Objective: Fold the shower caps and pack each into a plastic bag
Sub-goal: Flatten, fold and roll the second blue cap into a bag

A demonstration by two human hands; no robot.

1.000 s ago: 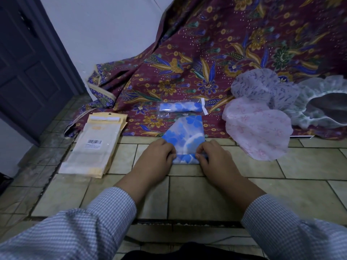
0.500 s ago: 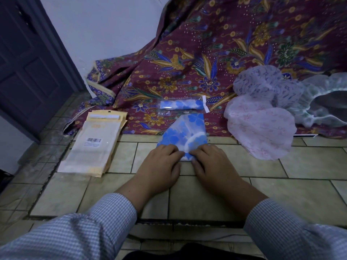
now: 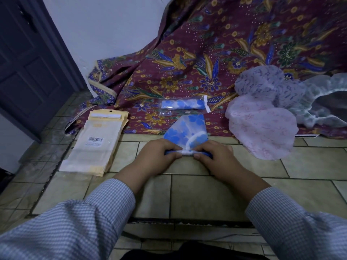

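A dark door point(image 3: 28, 72) fills the upper left above a tiled floor point(image 3: 187, 194), where plastic bags point(image 3: 95, 145) lie left of centre, the left hand point(image 3: 157, 156) and right hand point(image 3: 214, 156) pinch the blue shower cap point(image 3: 187, 130) at centre, and floral cloth point(image 3: 225, 53) drapes upper right.
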